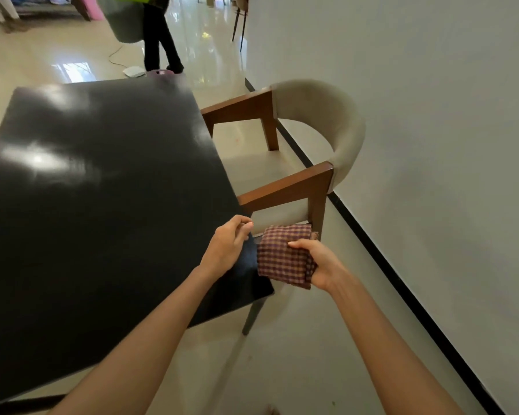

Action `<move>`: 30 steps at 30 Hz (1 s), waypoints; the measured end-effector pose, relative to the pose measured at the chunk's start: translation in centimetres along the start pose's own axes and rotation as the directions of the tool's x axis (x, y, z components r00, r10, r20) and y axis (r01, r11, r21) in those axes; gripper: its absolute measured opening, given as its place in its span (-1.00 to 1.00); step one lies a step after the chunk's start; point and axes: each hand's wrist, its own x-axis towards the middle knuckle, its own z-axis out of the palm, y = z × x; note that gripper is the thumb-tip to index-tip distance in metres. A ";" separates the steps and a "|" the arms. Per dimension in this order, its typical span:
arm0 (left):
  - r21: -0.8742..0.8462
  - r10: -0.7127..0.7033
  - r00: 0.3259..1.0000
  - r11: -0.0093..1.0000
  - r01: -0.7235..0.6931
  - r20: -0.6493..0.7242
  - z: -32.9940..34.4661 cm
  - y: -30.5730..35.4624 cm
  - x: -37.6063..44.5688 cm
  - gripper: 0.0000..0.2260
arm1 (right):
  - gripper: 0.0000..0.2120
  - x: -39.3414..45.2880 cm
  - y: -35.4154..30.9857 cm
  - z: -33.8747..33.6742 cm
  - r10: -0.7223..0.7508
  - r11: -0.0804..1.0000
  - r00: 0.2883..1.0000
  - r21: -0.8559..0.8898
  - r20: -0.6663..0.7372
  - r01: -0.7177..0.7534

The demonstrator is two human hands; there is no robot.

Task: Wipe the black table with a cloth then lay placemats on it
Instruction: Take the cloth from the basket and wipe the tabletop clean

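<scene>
Placemats are not yet on the black counter (96,187); my right hand (318,265) grips the folded checked cloth (279,259), my left hand (228,244) loosely curled, holding nothing.

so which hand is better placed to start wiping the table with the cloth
Right, probably. The right hand already grips the folded checked cloth just off the black table edge. The left hand hovers over that edge with loosely curled fingers, apparently holding nothing.
</scene>
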 end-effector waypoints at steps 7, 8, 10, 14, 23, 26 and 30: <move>-0.240 -0.138 0.970 0.967 0.088 -0.200 7.2 4.0 7.5 -0.82 | -0.66 3.8 -6.1 -6.3 -0.063 0.995 0.998 0.079 0.014 0.061; -0.262 -0.155 0.963 0.960 0.094 -0.220 8.1 4.5 8.6 -0.82 | -0.68 4.4 -7.0 -7.1 -0.075 0.994 0.997 0.080 0.014 0.074; -0.279 -0.158 0.961 0.956 0.091 -0.228 9.7 5.0 10.5 -0.83 | -0.71 5.6 -8.5 -8.4 -0.093 0.991 0.995 0.100 0.018 0.091; -0.280 -0.158 0.966 0.955 0.097 -0.204 12.8 5.8 14.9 -0.82 | -0.70 8.5 -11.8 -10.7 -0.111 0.984 0.993 0.146 0.033 0.105; -0.317 -0.209 0.950 0.939 0.129 -0.233 18.0 8.1 30.6 -0.79 | -0.63 18.4 -25.6 -13.9 -0.146 0.988 0.982 0.061 0.117 0.139; -0.335 -0.233 0.940 0.931 0.142 -0.249 19.0 8.7 35.4 -0.75 | -0.62 21.4 -30.3 -14.5 -0.135 0.991 0.983 0.011 0.128 0.135; -0.367 -0.258 0.931 0.918 0.152 -0.257 19.7 10.2 40.4 -0.74 | -0.63 25.0 -36.0 -15.4 -0.144 0.986 0.979 -0.069 0.141 0.155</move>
